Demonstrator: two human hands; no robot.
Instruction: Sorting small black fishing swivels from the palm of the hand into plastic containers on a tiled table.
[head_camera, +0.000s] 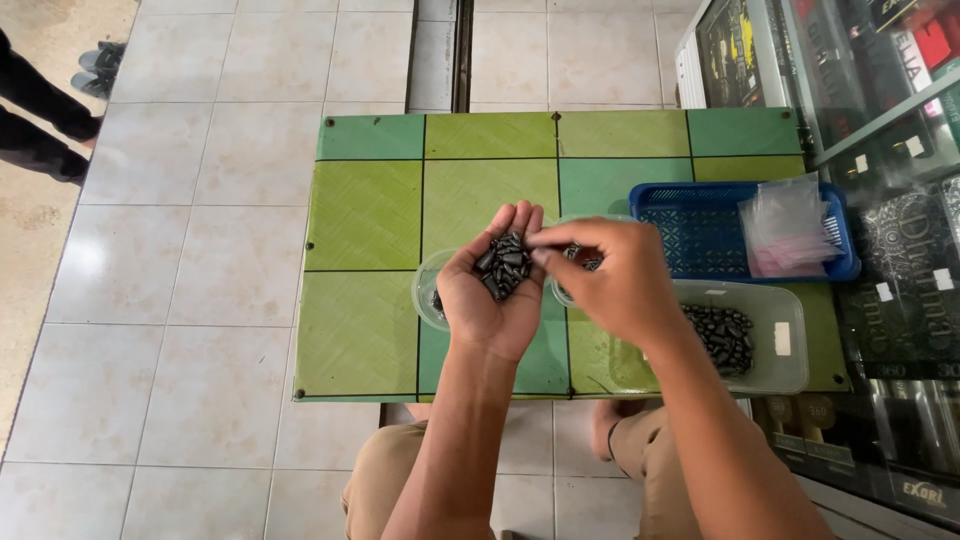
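Pellets (503, 264), small and dark, lie heaped in my cupped left hand (492, 290) at frame centre, above two clear cups (428, 290) on the green tabletop (365, 215). My right hand (610, 280) pinches at the heap, fingers (545, 240) closed; I judge a level palm and single picks work best.

Our left hand (497, 290) hides most of one clear cup (428, 290); our right hand (610, 280) covers another (562, 292).
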